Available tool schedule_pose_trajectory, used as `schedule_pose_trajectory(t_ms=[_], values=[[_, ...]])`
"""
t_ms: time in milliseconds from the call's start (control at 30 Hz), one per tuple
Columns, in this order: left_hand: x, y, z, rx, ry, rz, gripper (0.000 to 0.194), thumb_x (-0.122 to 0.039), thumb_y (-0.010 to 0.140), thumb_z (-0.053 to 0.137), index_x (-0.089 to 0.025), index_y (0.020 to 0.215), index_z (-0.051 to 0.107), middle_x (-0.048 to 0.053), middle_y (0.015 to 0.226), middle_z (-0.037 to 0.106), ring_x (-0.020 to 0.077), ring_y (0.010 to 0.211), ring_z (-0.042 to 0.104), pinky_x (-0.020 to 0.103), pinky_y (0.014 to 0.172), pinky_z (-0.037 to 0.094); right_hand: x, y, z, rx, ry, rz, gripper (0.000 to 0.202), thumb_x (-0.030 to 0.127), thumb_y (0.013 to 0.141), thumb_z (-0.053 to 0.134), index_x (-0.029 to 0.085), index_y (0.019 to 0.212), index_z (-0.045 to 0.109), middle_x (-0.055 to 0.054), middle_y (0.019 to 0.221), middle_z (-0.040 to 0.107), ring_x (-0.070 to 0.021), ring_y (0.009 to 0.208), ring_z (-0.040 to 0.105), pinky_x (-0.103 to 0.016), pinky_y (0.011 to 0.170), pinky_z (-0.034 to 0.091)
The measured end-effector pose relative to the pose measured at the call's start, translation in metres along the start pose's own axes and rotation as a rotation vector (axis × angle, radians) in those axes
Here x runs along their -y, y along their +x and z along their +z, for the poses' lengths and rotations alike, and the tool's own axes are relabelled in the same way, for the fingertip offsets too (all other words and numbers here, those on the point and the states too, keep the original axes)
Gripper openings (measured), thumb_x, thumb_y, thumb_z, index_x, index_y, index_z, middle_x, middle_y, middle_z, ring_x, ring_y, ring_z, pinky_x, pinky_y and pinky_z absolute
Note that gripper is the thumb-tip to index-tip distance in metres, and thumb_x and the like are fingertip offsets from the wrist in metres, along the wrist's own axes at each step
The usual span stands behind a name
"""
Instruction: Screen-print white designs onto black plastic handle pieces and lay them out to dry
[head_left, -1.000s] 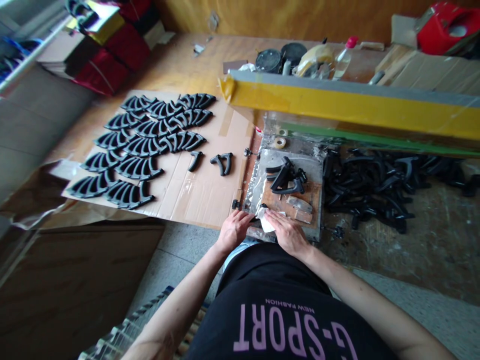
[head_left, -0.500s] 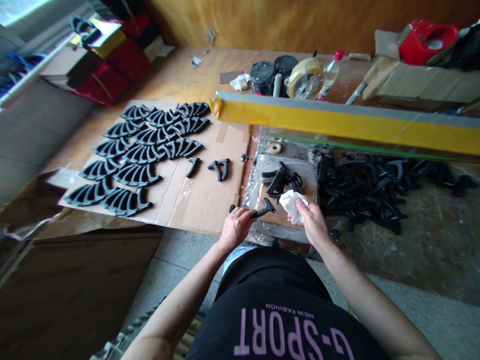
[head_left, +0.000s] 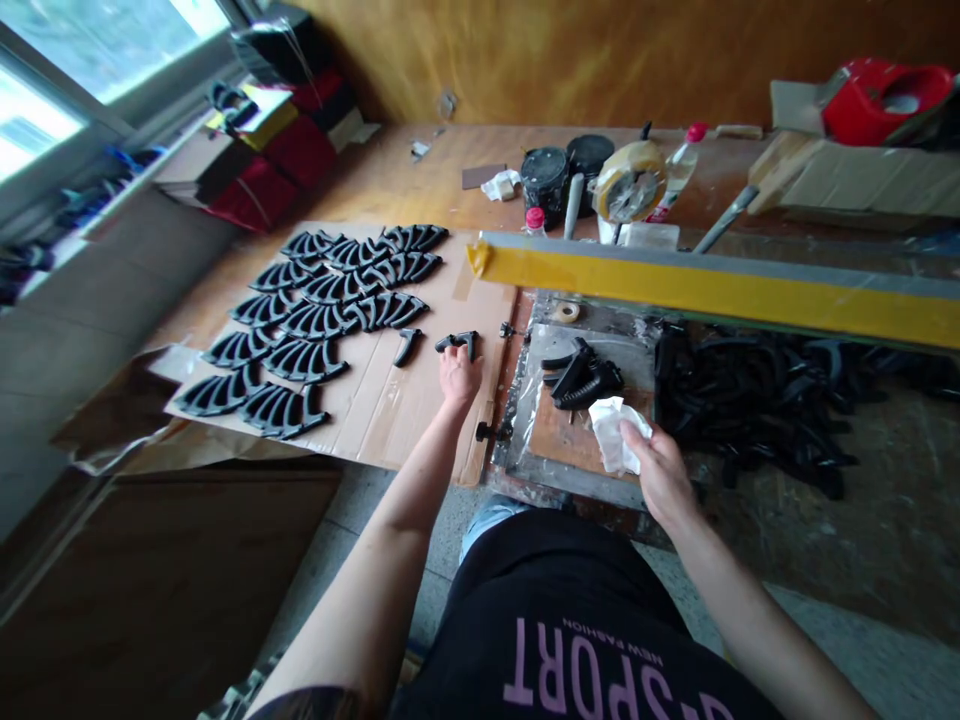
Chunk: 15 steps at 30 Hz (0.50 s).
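Observation:
My left hand (head_left: 460, 376) is over the cardboard sheet (head_left: 375, 425), its fingers closed on a curved black plastic handle (head_left: 468, 340) and partly hiding it. Another black piece shows right beside the fingertips, and a single handle (head_left: 406, 346) lies a little to the left. My right hand (head_left: 666, 478) pinches a crumpled white cloth (head_left: 616, 432) above the front of a brown board (head_left: 559, 440). Just behind the cloth, several black handles (head_left: 577, 375) are piled on that board.
Rows of black handles (head_left: 300, 310) cover the cardboard's left part. A large heap of black parts (head_left: 742, 410) lies to the right. Behind runs a long yellow-taped bar (head_left: 675, 280), with black tins (head_left: 544, 178), a tape roll (head_left: 630, 185) and a bottle (head_left: 681, 165) beyond it.
My left hand has moved forward from the board's near edge onto the cardboard, taking the black handle along. My right hand still holds the white cloth. The view has shifted somewhat.

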<state>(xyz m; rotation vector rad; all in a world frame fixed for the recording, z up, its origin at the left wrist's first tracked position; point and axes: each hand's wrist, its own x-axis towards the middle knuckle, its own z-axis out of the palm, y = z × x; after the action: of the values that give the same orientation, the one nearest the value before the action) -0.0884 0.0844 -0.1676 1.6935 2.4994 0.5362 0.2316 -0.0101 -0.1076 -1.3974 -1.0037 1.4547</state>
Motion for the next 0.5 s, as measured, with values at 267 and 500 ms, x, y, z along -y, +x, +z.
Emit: schedule_pose_trajectory(t_ms=[267,500], values=[[0.024,0.006,0.000,0.069,0.069,-0.098,0.029,-0.034,0.090,0.045,-0.018,0.094,0.069,0.012,0.112,0.061,0.0279,0.108,0.054,0.041,0.092,0.043,0.000,0.002,0.007,0.024,-0.041,-0.012,0.046,0.052,0.081,0.064,0.017,0.111,0.064,-0.007,0.097,0.071,-0.0207,0.082,0.065,-0.029,0.070,0.051],[0.018,-0.002,0.006,0.158,0.050,-0.115,0.033,-0.039,0.079,0.064,-0.018,0.104,0.067,0.016,0.116,0.059,0.0312,0.113,0.052,0.043,0.095,0.040,-0.005,0.004,0.023,0.079,-0.073,-0.046,0.040,0.048,0.081,0.066,0.018,0.106,0.066,-0.005,0.095,0.071,-0.0191,0.082,0.064,-0.028,0.073,0.050]])
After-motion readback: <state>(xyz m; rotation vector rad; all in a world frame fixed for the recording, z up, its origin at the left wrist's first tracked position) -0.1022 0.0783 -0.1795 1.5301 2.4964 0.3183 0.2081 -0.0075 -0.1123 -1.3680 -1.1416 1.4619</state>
